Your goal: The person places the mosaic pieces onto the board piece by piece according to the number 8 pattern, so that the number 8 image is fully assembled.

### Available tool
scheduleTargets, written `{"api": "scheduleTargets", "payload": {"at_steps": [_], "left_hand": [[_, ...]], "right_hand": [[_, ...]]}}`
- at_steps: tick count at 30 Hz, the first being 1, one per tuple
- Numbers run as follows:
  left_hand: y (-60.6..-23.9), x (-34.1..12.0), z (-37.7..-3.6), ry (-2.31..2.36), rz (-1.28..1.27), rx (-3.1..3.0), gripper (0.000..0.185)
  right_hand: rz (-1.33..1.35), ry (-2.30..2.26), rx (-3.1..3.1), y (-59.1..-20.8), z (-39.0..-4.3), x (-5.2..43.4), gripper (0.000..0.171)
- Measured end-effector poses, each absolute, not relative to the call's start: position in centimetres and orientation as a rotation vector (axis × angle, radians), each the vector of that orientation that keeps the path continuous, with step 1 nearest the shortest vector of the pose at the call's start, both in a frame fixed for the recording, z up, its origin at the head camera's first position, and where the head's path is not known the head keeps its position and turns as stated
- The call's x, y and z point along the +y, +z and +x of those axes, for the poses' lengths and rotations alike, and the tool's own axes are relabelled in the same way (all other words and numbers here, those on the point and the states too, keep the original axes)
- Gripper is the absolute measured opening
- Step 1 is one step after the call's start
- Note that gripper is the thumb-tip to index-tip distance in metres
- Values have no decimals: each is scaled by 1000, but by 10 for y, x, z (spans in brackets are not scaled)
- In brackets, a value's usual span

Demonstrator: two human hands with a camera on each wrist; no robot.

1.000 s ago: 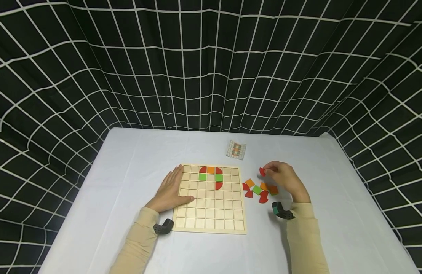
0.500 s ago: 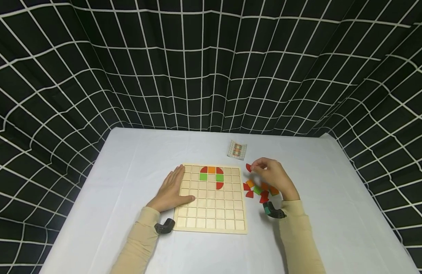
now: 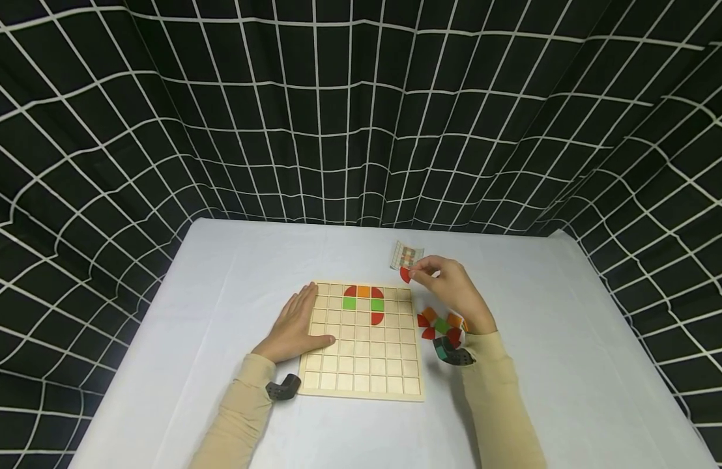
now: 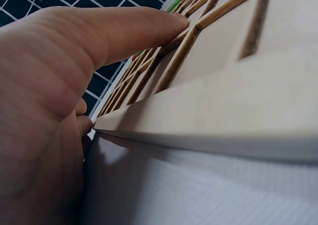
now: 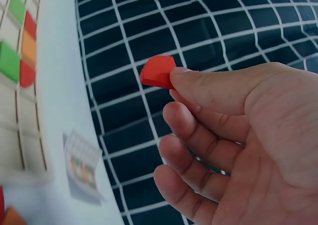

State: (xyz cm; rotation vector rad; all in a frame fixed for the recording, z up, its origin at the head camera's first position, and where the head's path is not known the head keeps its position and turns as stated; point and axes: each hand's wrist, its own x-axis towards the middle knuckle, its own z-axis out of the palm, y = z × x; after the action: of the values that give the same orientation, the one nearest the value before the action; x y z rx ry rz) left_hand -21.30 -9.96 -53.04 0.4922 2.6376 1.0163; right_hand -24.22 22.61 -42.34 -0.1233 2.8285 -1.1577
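A wooden grid board [image 3: 361,365] lies on the white table, with red, orange and green pieces [image 3: 363,301] in its top rows. My left hand [image 3: 293,326] lies flat on the board's left edge, its thumb [image 4: 124,29] resting on the grid. My right hand [image 3: 449,290] hovers above the board's top right corner and pinches a red quarter-round piece [image 3: 404,274] [image 5: 158,71] between thumb and forefinger. Loose red, orange and green pieces [image 3: 440,324] lie on the table right of the board, partly hidden under this hand.
A small pattern card [image 3: 405,255] [image 5: 82,168] lies on the table beyond the board's top right corner. A black curtain with a white grid [image 3: 361,111] hangs behind and around the white table [image 3: 572,339].
My right hand has carried the red piece up and to the left, from over the loose pieces to above the board's top right corner. The left hand has stayed put.
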Motion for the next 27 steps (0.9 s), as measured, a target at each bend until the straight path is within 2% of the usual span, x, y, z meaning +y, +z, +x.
{"api": "scheduleTargets", "payload": {"at_steps": [19,27], "left_hand": [[-530,-100,-214,1030,507,2643,120],[-532,-101,-214,1025,511,2644,121]], "right_hand": [[-383,-1260,2739,-418,-251,176,11],[-393,-1263,2705,-426,-250,163,9]]}}
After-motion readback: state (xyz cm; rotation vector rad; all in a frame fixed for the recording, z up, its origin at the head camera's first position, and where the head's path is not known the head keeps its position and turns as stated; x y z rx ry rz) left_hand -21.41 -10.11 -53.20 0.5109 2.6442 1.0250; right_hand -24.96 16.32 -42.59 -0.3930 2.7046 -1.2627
